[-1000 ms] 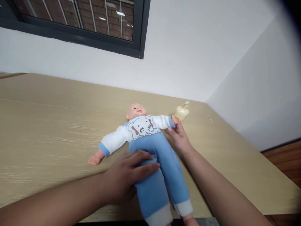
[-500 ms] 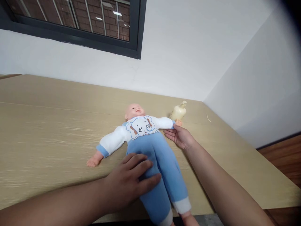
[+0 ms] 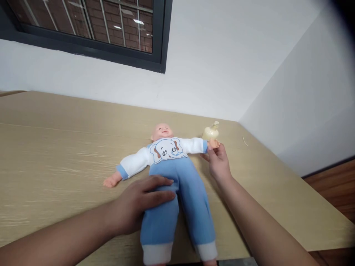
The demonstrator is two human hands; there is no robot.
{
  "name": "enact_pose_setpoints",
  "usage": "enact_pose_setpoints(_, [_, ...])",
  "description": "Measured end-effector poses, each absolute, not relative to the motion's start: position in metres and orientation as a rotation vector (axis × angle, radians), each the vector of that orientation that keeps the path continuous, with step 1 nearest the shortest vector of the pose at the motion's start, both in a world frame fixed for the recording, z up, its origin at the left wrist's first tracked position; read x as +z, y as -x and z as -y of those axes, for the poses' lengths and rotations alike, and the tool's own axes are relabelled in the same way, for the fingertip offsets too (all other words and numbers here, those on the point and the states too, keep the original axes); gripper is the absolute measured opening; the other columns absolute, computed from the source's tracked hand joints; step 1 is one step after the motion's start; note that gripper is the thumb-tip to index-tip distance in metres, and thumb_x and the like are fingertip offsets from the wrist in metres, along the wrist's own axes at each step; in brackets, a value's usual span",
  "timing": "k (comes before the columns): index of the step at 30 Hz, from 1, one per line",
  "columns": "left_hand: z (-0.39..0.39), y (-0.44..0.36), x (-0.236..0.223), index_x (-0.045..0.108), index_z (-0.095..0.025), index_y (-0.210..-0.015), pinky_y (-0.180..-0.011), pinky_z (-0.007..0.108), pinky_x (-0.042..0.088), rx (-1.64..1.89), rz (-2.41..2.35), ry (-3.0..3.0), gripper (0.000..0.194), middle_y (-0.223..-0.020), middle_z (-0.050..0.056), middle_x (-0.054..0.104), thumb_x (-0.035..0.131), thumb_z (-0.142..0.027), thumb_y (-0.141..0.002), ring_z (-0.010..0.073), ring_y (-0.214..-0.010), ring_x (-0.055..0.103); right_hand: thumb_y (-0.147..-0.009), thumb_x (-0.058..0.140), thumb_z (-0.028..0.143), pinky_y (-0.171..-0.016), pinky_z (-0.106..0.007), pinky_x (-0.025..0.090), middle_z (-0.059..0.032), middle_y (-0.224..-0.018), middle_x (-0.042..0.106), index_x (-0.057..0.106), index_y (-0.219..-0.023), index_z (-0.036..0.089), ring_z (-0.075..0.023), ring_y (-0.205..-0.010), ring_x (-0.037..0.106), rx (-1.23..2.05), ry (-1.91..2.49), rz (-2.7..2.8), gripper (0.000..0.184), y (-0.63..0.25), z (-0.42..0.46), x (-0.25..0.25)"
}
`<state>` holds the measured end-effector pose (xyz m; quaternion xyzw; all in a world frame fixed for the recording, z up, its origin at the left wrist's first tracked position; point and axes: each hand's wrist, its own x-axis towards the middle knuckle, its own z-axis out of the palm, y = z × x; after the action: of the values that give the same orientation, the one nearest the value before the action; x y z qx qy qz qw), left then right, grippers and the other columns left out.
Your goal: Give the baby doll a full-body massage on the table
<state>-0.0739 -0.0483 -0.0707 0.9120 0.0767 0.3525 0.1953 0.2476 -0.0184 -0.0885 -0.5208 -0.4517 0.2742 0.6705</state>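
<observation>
A baby doll (image 3: 163,154) lies on its back, in a white top with an elephant face and blue trousers. My left hand (image 3: 142,201) is wrapped over the trouser leg on the left, around the thigh. At the right, my right hand (image 3: 219,160) pinches the doll's small hand (image 3: 213,143) between thumb and fingers, holding that arm stretched out sideways. The doll's other arm (image 3: 135,162) is spread to the left, touched by neither hand. Its feet run out of view at the bottom.
A cream pump bottle (image 3: 211,131) stands just behind the doll's held hand, its lower part hidden. The wooden table (image 3: 61,147) meets a white wall (image 3: 205,62) at the back, below a dark-framed window (image 3: 163,44). A thin pale strip (image 3: 244,141) lies at the right.
The doll's legs have shifted left and spread apart, with my left hand moving along. My right hand has gone from an opened palm under the doll's wrist to a pinch on its hand.
</observation>
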Motion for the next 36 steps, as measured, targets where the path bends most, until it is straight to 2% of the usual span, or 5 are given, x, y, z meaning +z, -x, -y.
enact_pose_setpoints(4, [0.046,0.075,-0.067,0.060,-0.023,-0.135,-0.092,0.035,0.058,0.938,-0.084,-2.437,0.042,-0.138,0.018,0.058,0.065,-0.027,-0.093,0.0284,-0.120,0.064,-0.091,0.067,0.046,-0.099,-0.048,0.054,-0.0065,-0.113,0.069,0.060,-0.112,0.025,-0.0251,-0.108,0.067,0.324,1.193,1.180,0.030,-0.232,0.034,-0.078])
enact_pose_setpoints(12, [0.060,0.068,-0.071,0.064,-0.025,-0.126,-0.106,0.040,0.050,0.891,-0.061,-2.655,0.028,-0.137,0.012,0.061,0.061,-0.027,-0.098,0.0265,-0.129,0.056,-0.088,0.074,0.035,-0.105,-0.052,0.051,-0.0051,-0.124,0.070,0.073,-0.114,0.034,-0.0285,-0.117,0.064,-0.022,1.227,1.607,0.027,-0.203,0.047,-0.065])
enact_pose_setpoints(24, [0.056,0.054,-0.069,0.066,-0.025,-0.121,-0.095,0.033,0.053,0.991,-0.123,-2.869,0.025,-0.129,0.011,0.065,0.058,-0.018,-0.098,0.0225,-0.113,0.063,-0.093,0.064,0.026,-0.110,-0.053,0.048,-0.0043,-0.133,0.066,0.068,-0.126,0.034,-0.0269,-0.128,0.057,-0.073,1.163,1.907,0.034,-0.209,0.038,-0.071])
enact_pose_setpoints(31, [0.052,0.058,-0.078,0.057,-0.025,-0.136,-0.090,0.035,0.055,0.959,-0.163,-2.670,0.044,-0.135,0.013,0.061,0.064,-0.026,-0.093,0.0250,-0.112,0.065,-0.092,0.065,0.031,-0.109,-0.051,0.047,-0.0076,-0.133,0.066,0.067,-0.124,0.029,-0.0280,-0.127,0.059,0.004,1.241,1.770,0.032,-0.213,0.037,-0.075])
enact_pose_setpoints(36, [0.055,0.062,-0.073,0.049,-0.023,-0.144,-0.093,0.038,0.055,0.903,-0.152,-2.566,0.058,-0.139,0.016,0.057,0.066,-0.024,-0.089,0.0278,-0.118,0.062,-0.092,0.065,0.040,-0.103,-0.047,0.051,-0.0087,-0.129,0.067,0.061,-0.126,0.026,-0.0264,-0.118,0.064,0.280,1.257,1.449,0.036,-0.231,0.028,-0.082])
